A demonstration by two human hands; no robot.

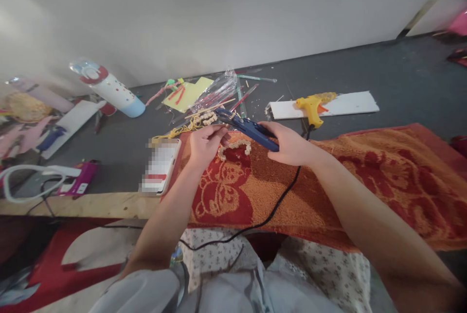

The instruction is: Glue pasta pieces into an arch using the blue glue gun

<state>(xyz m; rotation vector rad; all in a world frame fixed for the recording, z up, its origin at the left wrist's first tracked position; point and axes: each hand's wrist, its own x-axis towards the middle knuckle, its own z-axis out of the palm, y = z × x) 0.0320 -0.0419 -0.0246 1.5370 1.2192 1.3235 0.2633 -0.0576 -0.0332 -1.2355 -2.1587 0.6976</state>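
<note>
A dark blue hand tool (255, 132), long and plier-like, is gripped at its handle end by my right hand (289, 144). Its tip points up and left, just above my left hand (208, 144). The fingers of my left hand are pinched together; what they hold is too small to make out. Between the hands, a curved strand of pale beads (235, 146) lies on the orange and red towel (288, 191). More pale beads (207, 117) and yellow cord (175, 133) sit beyond my left fingers.
A phone (160, 166) lies left of the towel. Behind are yellow paper (188, 95), plastic wrap, thin sticks and a spotted bottle (113, 89). A yellow glue gun (312, 109) rests on a white board (350, 105). A black cable (279, 203) crosses the towel.
</note>
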